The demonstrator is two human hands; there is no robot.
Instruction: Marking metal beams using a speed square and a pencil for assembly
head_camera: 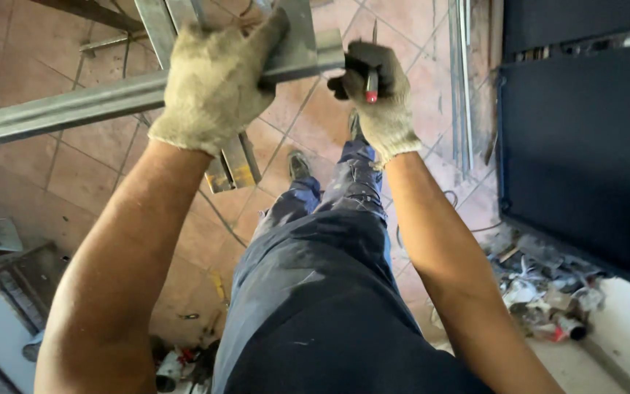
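Above tiled floor (74,182): L glove (213,80) grips steel bar (60,109); R glove (380,95) holds red-tipped marker (371,84).

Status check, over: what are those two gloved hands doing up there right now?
Left hand clamped on grey metal bar. Right hand at the bar's end, gripping a red-tipped tool. Nothing between hands and bar; tiled floor below.

Open tiled floor (74,182) below the steel bar (60,109); dark panel (577,146) crowding the right.
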